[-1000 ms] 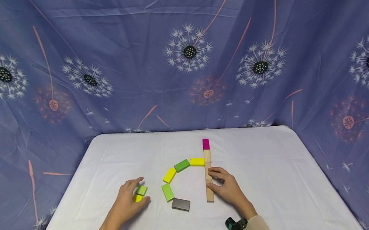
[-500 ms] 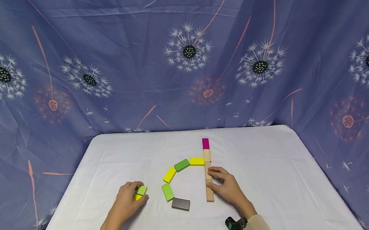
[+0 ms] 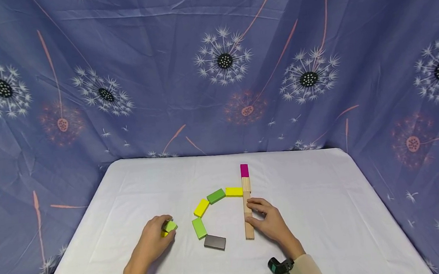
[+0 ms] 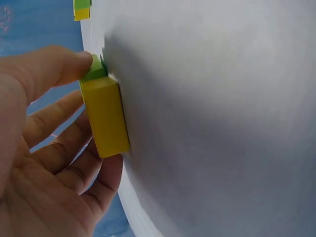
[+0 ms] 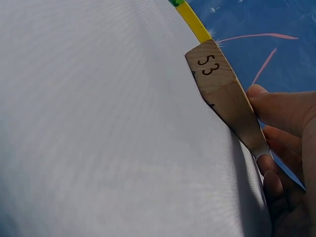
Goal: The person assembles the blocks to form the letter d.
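Note:
In the head view my left hand (image 3: 150, 240) pinches a light green block (image 3: 170, 226) between thumb and fingers, at the left of the table. Against it lies a yellow block (image 4: 104, 118), mostly hidden by the hand from above. My right hand (image 3: 269, 222) has its thumb and fingertips on the plain wooden blocks (image 3: 250, 232) of a straight upright row. In the right wrist view the nearer wooden block bears the number 53, and the fingers grip the row at its edge. A magenta block (image 3: 244, 170) tops that row.
An arc of blocks curves left from the row: yellow (image 3: 234, 192), green (image 3: 216, 196), another yellow block (image 3: 201, 208), light green (image 3: 199, 228) and dark grey (image 3: 215, 242). All lie on a white-covered table (image 3: 307, 181) before a blue patterned curtain (image 3: 165, 71).
My left thumb and fingers have closed in on the light green block, which has shifted slightly right over the yellow one. The right hand has stayed in place.

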The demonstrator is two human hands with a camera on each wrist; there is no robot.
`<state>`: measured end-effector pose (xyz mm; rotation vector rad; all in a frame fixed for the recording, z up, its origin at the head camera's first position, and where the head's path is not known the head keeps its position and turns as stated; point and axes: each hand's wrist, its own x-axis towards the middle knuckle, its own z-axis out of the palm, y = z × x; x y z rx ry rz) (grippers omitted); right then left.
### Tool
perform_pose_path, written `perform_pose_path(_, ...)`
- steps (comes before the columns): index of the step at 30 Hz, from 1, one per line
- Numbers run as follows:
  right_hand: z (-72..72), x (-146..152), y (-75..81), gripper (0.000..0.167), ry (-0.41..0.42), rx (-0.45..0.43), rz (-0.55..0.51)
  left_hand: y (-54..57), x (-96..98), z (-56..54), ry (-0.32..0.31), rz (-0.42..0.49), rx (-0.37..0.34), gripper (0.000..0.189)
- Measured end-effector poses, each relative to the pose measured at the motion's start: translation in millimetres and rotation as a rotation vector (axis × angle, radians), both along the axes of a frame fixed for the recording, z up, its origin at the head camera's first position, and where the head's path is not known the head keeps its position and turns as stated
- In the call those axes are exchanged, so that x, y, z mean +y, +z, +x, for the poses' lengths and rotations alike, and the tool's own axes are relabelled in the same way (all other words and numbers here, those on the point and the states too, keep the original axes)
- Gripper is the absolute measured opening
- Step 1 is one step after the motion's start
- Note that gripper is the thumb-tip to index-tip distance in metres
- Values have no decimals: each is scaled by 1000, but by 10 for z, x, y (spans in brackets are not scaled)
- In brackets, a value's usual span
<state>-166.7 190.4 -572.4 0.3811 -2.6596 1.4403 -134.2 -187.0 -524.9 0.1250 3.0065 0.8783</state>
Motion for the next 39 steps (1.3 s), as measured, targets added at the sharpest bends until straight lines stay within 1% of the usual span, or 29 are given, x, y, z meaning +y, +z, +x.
perform_pose_path(7,4,4,17,46,5,0,-6,2,20,11,-4,13,30,42)
perform_pose_path(11,-2,1,22,45,4,-4,-7,33,40,12,-4,37,41,41)
perform_pose_path(17,-3,-2,27,45,2,-12,-4,97,108,33,-17,78,80,40)
perform_pose_path(25,2,-9,37,45,-2,-14,-4,141,207,53,-34,101,131,41)
perform_pose_path(30,-1,-9,28,45,1,-8,-6,150,242,62,-67,143,161,39)
perform_pose_path(36,2,1,18,45,7,-3,-11,141,299,65,-97,207,169,39)
perform_pose_path(39,2,4,16,45,10,-3,-14,131,335,66,-118,240,194,40)
